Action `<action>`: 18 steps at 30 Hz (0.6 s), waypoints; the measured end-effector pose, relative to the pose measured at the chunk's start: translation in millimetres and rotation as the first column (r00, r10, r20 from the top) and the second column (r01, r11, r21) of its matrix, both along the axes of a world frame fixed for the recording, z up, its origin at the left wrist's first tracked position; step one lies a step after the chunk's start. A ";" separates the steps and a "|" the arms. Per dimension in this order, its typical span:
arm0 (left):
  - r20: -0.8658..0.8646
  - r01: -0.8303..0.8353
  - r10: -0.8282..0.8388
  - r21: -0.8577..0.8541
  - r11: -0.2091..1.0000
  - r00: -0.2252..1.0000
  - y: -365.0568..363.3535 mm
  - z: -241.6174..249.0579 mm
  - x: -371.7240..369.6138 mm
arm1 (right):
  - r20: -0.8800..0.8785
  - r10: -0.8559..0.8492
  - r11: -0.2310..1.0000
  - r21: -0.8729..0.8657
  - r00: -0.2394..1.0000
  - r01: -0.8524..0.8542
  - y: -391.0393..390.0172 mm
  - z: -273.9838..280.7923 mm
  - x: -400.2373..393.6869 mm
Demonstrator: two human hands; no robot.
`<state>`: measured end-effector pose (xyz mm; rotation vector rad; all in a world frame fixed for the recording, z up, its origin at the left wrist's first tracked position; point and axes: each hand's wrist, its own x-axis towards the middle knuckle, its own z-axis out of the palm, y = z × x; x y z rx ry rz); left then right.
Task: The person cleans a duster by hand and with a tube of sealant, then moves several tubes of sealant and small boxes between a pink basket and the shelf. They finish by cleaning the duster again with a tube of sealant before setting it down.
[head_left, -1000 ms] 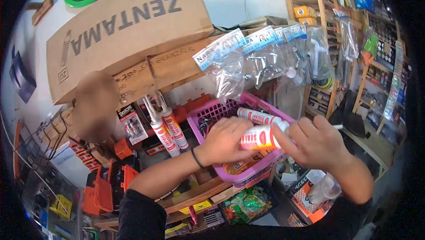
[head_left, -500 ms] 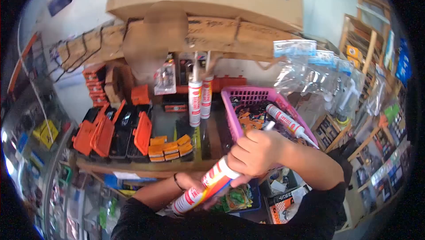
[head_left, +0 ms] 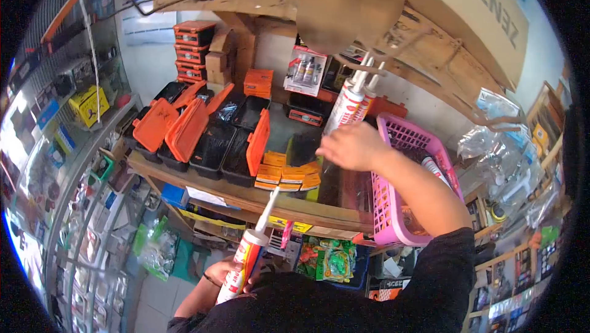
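My left hand (head_left: 228,271) is wrapped around the body of a white, red and yellow sealant cartridge (head_left: 246,253). Its long white nozzle points up, and its lower end is hidden by my arm and dark shirt. My right hand (head_left: 353,147) is stretched over the counter, fingers loosely apart, and I see nothing between them. It overlaps the lower part of upright sealant cartridges (head_left: 346,104) whose white nozzles stick up. Left of its fingertips sit small stacked yellow-orange boxes (head_left: 286,173).
A pink plastic basket (head_left: 381,201) with another cartridge inside stands under my right forearm. Open black boxes with orange lids (head_left: 187,130) line the left counter. A glass display case (head_left: 74,167) is at left. Clear plastic packs (head_left: 501,148) hang at right.
My right hand has left the held cartridge's top and reached forward to the standing cartridges. The held cartridge now stands more upright, its nozzle in sight. The camera view has swung left.
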<state>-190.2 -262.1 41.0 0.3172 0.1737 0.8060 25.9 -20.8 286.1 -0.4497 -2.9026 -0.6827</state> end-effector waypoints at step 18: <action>-0.079 -0.202 0.245 0.354 0.913 0.966 35.6 28.2 -32.6 | 0.178 -0.013 0.862 -0.496 0.984 0.101 -87.0 -52.3 -23.3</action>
